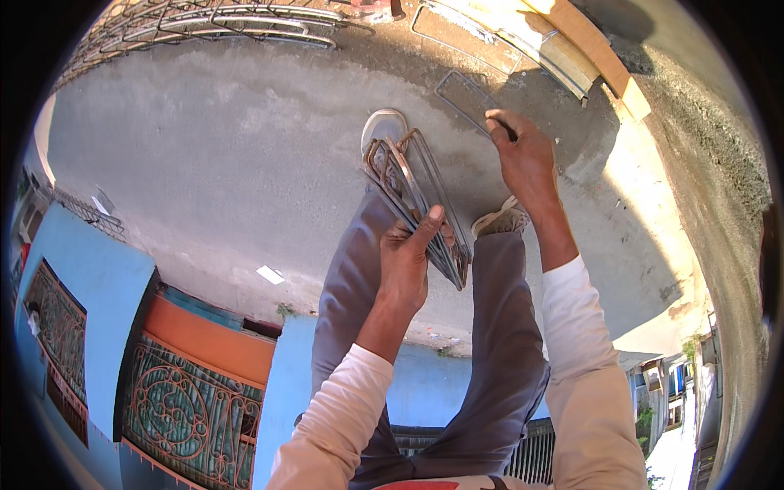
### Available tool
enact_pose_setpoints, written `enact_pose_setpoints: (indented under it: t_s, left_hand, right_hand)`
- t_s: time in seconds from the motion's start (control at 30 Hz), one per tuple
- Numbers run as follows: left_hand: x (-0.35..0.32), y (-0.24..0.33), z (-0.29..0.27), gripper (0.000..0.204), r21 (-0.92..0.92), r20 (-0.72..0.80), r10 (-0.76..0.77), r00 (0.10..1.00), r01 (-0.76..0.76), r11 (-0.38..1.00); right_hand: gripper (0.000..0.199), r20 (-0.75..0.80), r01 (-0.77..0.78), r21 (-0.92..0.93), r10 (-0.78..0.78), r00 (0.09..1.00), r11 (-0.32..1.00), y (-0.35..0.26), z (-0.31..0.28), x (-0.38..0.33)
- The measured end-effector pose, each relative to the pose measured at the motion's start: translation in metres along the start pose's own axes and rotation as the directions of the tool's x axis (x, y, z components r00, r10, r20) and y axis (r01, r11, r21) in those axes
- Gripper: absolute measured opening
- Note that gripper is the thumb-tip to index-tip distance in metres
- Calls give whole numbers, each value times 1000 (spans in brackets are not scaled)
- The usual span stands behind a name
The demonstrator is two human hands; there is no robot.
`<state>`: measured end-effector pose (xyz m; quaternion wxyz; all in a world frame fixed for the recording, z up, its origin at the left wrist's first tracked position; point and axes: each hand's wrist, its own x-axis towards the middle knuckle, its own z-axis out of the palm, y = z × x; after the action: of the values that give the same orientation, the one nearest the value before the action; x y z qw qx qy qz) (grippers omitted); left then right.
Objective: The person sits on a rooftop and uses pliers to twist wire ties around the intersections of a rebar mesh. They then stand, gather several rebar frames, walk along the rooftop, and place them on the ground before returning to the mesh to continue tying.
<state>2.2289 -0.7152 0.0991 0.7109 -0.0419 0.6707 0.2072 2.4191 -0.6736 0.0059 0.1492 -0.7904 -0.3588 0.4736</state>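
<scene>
My left hand (408, 253) is closed around a bundle of rebar stirrups (408, 175), several rods bent into narrow rectangles and partly rusty. The bundle slants up and to the left, over my left shoe (384, 126). Farther right, my right hand (523, 151) is raised with thumb and fingers pinched together on a single rectangular rebar stirrup (462, 100). That stirrup points away to the upper left, apart from the bundle; the end at my fingers is partly hidden by the hand.
Long bars joined with stirrups (220, 24) lie at the far left. Another rectangular stirrup (420, 34) is on the ground ahead, near sunlit boards (563, 61). A scrap of white paper (269, 275) lies on the concrete (204, 163). A blue wall (82, 261) with ornate grilles is at lower left.
</scene>
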Motion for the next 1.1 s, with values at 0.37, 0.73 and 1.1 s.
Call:
enact_pose_setpoints:
  t_s: [0.37,0.73,1.1]
  left_hand:
    - [-1,14,-3,21,-1,-74,-49,996,49,999]
    - [8,24,-2,20,-30,-202,148,968,-157,987]
    - [14,33,-21,14,-91,-145,121,982,-135,987]
  right_hand:
    - [30,-109,76,-830,-293,950,552,101,-19,158]
    - [18,277,38,370,-149,949,928,-29,39,-59]
    - [26,120,-108,-1,108,987,994,41,95,44]
